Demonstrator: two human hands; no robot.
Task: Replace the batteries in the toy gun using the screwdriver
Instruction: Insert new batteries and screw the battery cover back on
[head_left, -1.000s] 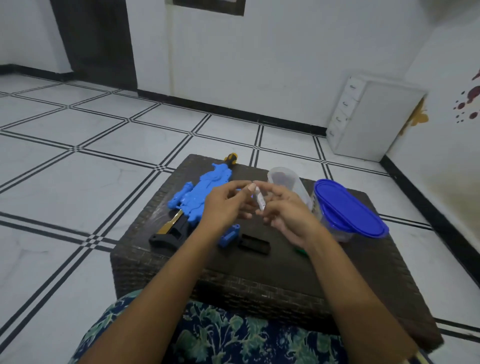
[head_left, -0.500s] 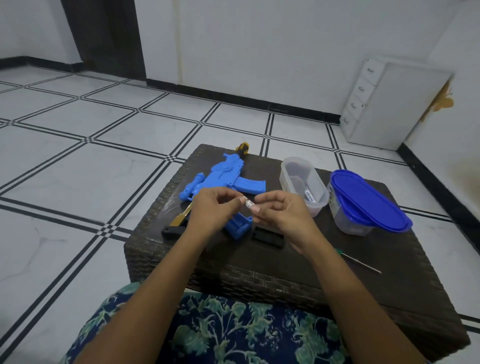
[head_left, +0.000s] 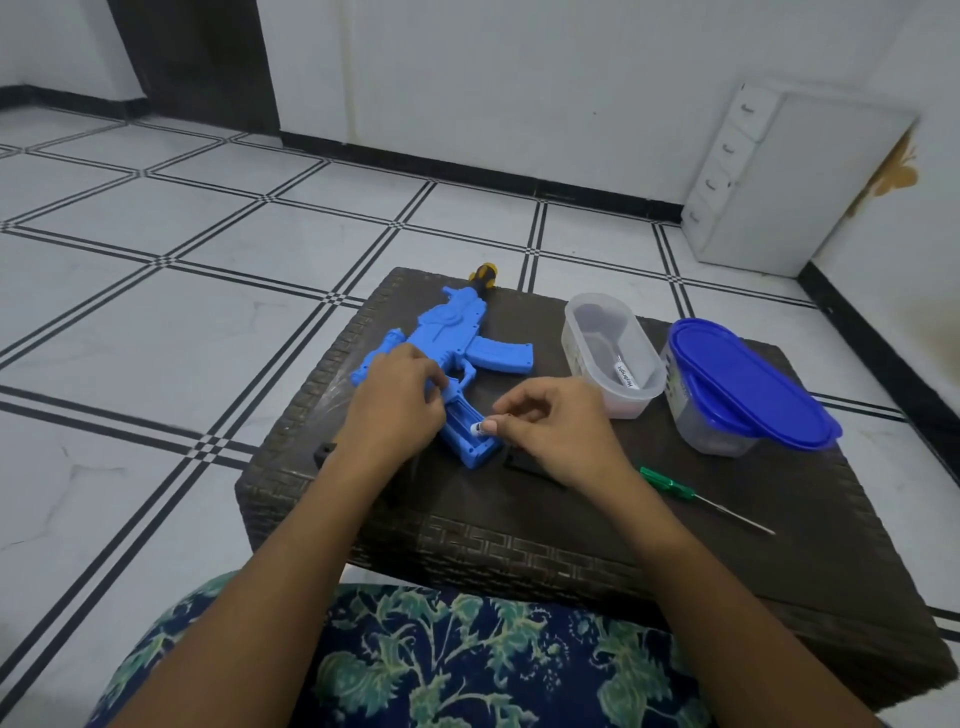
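Counter (head_left: 779, 519): dark woven top | toy gun (head_left: 457, 332): lying flat mid-counter; I judge it light, stiff plastic, best steadied by the body | left grip (head_left: 395, 400): curled on the toy gun's body | right grip (head_left: 556, 426): pinching battery (head_left: 477, 428) at the open handle bay; small, smooth, likely slippery, hold its sides

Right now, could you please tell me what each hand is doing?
Left hand: holds the toy gun.
Right hand: pinches a battery.

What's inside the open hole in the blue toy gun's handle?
The open compartment shows bare blue plastic. At its near end the right hand pinches a white battery. The left hand, holding the toy gun, covers its far end, so anything there is hidden.
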